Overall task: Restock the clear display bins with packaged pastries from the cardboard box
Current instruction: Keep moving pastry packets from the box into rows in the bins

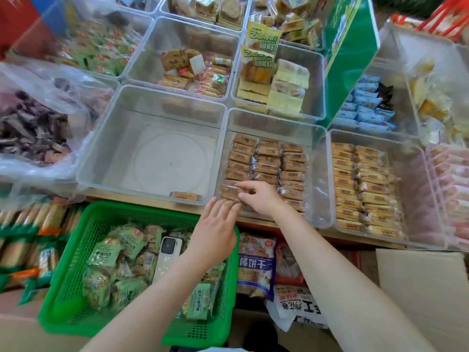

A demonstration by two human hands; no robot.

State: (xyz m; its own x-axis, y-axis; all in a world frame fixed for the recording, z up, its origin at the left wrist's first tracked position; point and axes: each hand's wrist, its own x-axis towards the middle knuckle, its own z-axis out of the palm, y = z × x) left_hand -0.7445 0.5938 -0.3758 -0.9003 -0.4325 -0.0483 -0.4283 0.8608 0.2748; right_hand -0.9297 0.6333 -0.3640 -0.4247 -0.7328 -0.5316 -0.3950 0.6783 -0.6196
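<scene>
Both of your hands meet at the near edge of the middle bin point(321, 174), where brown wrapped pastries point(266, 166) lie in three tidy columns. Your right hand point(256, 199) reaches in with fingers curled, pinching the wrapper of the nearest pastry in the left column; your left hand point(215, 224) lies just beside it, fingers nearly straight, their tips pressing down on the same front packets and gripping nothing.

To do this step well, seat the pinched packet flat and square with the row behind it, label upward — then let the left fingertips hold the neighbours down so that the column does not buckle. Fill the front gap before starting a second layer.

The bin to the left point(96, 158) holds only a single packet point(184, 196) against its near wall, so it probably needs stock next. The bin on the right point(332, 184) is already full of paler packets.

The cardboard box is not clearly shown; a flat cardboard piece point(421, 280) lies at the lower right. A green basket point(76, 288) holds green-wrapped snacks and a white phone point(167, 257).

Legible writing: a bag point(256, 268) below the desk edge reads "饼干" upside down — biscuits. The pastry labels are too small to read.
</scene>
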